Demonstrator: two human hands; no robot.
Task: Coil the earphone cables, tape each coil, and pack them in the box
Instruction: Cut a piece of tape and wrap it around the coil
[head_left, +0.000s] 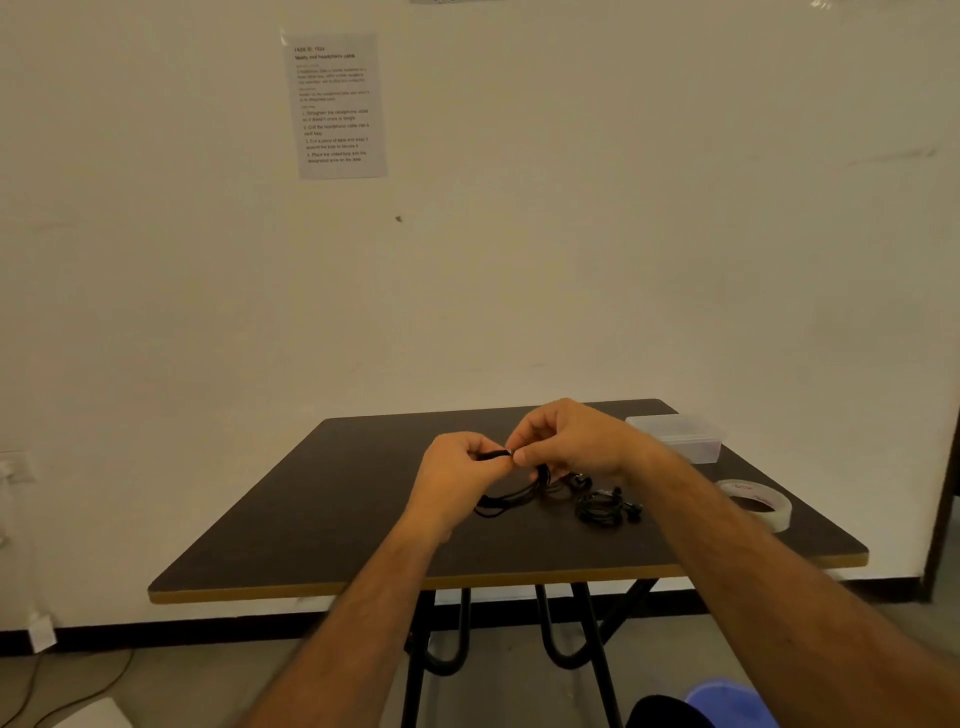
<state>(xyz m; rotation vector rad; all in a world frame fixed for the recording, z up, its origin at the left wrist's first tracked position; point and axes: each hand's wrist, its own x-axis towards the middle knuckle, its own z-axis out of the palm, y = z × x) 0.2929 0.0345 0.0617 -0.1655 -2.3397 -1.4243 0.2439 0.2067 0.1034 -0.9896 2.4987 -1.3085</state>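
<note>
Pinching a black earphone cable (511, 492) at centre frame, the left hand (457, 467) and right hand (569, 436) hold it over the bench (311, 509); a loosened grip could let the loops spring apart and tangle.

A dark, square table (311, 519) with a tan edge carries a coiled black earphone cable (600, 506), a roll of clear tape (758, 501) near its right edge, and a translucent plastic box (680, 434) at the far right corner.

Both hands (511, 454) pinch black earphone cable (511, 496).
</note>
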